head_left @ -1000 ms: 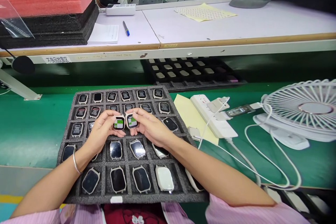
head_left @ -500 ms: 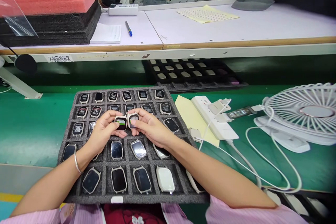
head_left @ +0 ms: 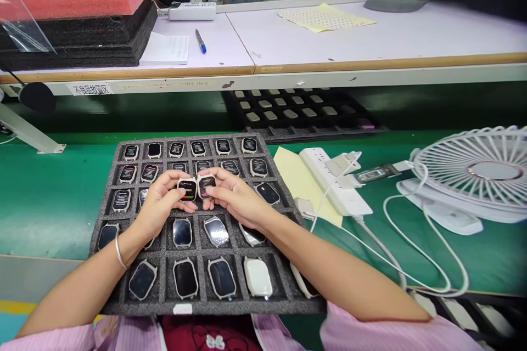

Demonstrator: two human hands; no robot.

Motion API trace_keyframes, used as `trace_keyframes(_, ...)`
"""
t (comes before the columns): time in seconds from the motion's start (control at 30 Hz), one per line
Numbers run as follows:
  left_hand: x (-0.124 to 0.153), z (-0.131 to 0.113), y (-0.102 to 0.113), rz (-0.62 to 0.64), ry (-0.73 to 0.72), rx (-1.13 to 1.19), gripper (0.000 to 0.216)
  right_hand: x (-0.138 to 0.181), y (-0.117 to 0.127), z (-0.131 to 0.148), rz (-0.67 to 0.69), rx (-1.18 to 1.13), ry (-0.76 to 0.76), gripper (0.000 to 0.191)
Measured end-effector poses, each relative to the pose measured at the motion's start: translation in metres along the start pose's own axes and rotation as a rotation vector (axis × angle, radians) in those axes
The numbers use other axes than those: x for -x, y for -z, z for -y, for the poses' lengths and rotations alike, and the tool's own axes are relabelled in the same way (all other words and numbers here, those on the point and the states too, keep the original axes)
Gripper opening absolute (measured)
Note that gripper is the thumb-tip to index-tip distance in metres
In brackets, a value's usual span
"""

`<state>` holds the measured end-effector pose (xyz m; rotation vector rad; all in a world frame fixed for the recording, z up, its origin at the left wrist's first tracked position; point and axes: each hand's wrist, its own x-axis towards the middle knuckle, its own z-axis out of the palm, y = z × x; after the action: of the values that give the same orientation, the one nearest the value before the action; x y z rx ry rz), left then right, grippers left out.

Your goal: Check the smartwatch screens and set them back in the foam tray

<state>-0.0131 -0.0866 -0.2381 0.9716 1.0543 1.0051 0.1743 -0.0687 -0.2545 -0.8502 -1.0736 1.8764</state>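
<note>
Side by side over the middle of the foam tray (head_left: 191, 307), two strapless smartwatches with lit screens are held up. My left hand (head_left: 163, 196) is closed on the left smartwatch (head_left: 188, 188), thumb on the screen's lower left edge. In my right hand (head_left: 230, 191) is the right smartwatch (head_left: 206, 182), with the thumb lying on its screen. The two watches touch or nearly touch. Below them, the tray's compartments hold more watch bodies; upper rows show white text on dark screens, lower ones such as this watch (head_left: 185, 278) are dark. One white watch body (head_left: 258, 277) differs from the rest.
Right of the tray lie a yellow sheet (head_left: 288, 167), a white power strip (head_left: 331, 181) with cables, and a white fan (head_left: 489, 170). Another black tray (head_left: 304, 115) sits under the raised shelf (head_left: 391, 44). Stacked foam (head_left: 78, 11) and a pen (head_left: 200, 41) are on the shelf.
The screens of both held watches have changed: the left one's green band is now dark with small red and green marks, and the right one has turned darker. Both hands keep their grip.
</note>
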Motion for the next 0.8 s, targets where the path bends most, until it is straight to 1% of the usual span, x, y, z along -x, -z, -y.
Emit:
trace_keyframes(0.33, -0.002, 0.002, 0.000, 0.001, -0.028, -0.031, 0.033, -0.002, 0.002, -0.003, 0.000, 0.009, 0.029, 0.034)
trace_keyframes(0.5, -0.006, 0.005, 0.002, 0.004, -0.044, -0.048, 0.044, -0.004, 0.003, -0.004, -0.012, 0.015, 0.037, 0.035)
trace_keyframes(0.57, -0.006, 0.002, 0.001, -0.001, -0.061, -0.057, 0.049, -0.004, 0.003, -0.003, -0.028, 0.011, 0.035, 0.037)
trace_keyframes(0.63, -0.001, -0.007, -0.004, 0.009, -0.096, -0.044, 0.054, -0.005, 0.003, -0.002, -0.040, -0.006, 0.029, 0.041)
trace_keyframes(0.7, 0.013, -0.022, -0.012, 0.093, -0.126, 0.000, 0.057, -0.006, 0.002, 0.000, -0.045, -0.028, 0.030, 0.049)
trace_keyframes(0.73, 0.024, -0.031, -0.017, 0.178, -0.125, 0.032, 0.058, -0.006, 0.001, 0.001, -0.048, -0.032, 0.039, 0.054)
trace_keyframes(0.8, 0.049, -0.048, -0.026, 0.407, -0.068, 0.112, 0.058, -0.005, -0.001, 0.004, -0.053, -0.017, 0.065, 0.058)
